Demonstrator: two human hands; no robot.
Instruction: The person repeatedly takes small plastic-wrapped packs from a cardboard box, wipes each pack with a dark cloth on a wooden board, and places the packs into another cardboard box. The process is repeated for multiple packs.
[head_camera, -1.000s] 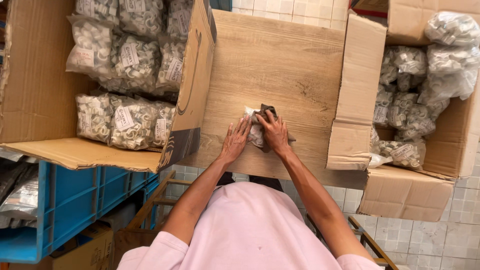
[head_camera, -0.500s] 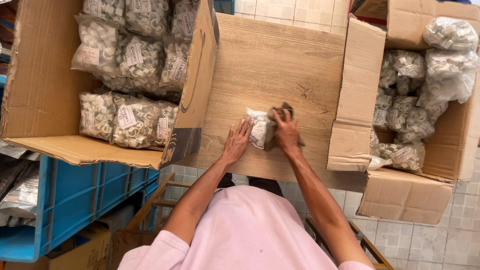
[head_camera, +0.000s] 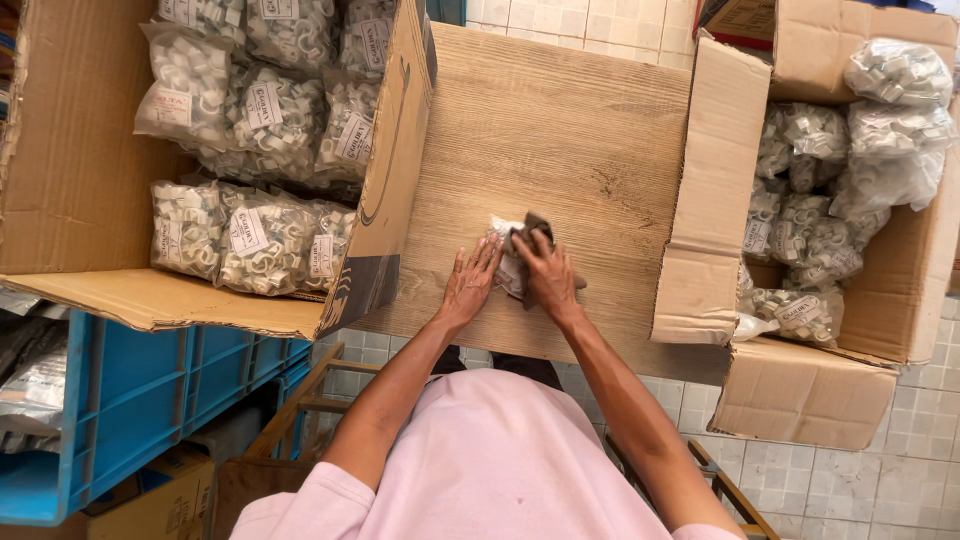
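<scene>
- I see a small clear bag (head_camera: 508, 262) of white parts lying on the wooden tabletop (head_camera: 570, 130), near the near edge, about mid-table.
- A dark brown cloth-like piece (head_camera: 531, 232) sits on the bag's far-right part; I can't tell exactly what it is.
- Right hand (head_camera: 547, 272) presses flat on the bag and the dark piece, fingers spread, palm down. No closed grasp visible, more a hold-down.
- Left hand (head_camera: 470, 282) lies flat just left of the bag, fingertips touching its left edge, fingers open and extended.
- Left of the table: open cardboard box (head_camera: 70, 170), packed with similar bags of white clips (head_camera: 260, 110), each with a paper label. Its right flap overlaps the table's left edge.
- Right of the table: second open cardboard box (head_camera: 850, 390), with more bags (head_camera: 820, 240) piled loosely, some unlabelled.
- Blue plastic crate (head_camera: 130, 400) sits near left, below the left box.
- Pink shirt (head_camera: 490, 470) fills the near centre; tiled floor (head_camera: 870, 480) shows near right.
</scene>
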